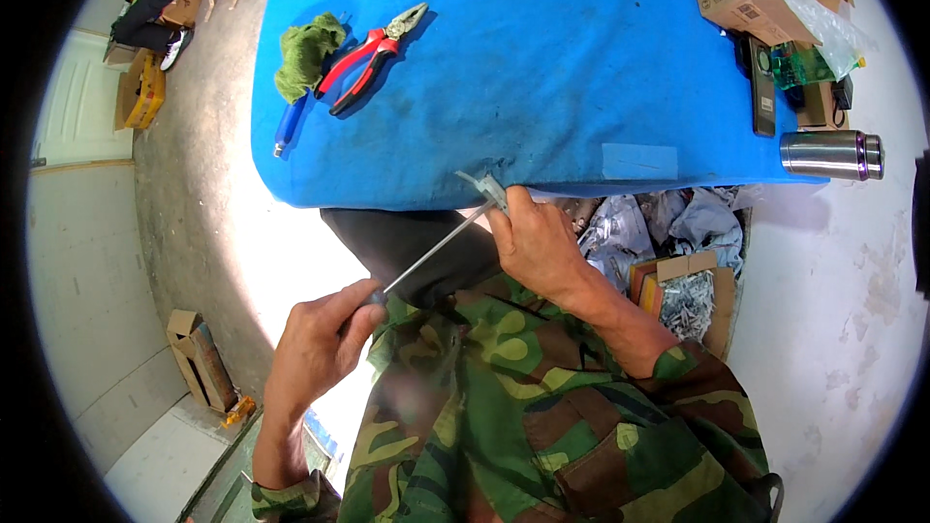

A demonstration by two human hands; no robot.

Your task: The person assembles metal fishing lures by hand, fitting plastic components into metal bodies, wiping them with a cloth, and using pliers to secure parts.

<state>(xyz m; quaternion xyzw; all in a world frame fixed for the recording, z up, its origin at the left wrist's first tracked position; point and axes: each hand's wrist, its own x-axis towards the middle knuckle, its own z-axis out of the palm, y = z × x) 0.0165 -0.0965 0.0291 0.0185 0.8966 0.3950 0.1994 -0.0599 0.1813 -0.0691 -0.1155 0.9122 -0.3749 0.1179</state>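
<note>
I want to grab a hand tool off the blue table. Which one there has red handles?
The pliers, lying beside the green cloth. The blue-handled tool next to them is plain blue, partly under the cloth.

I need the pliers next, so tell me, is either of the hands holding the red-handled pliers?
No, the pliers lie on the blue table, while the left hand and right hand hold a thin metal file.

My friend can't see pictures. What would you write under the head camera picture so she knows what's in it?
A person's left hand grips a thin metal rod by its handle, its tip against a small grey metal piece that the right hand pinches at the edge of a blue table. Red-handled pliers, a green cloth and a steel flask lie on the table.
</note>
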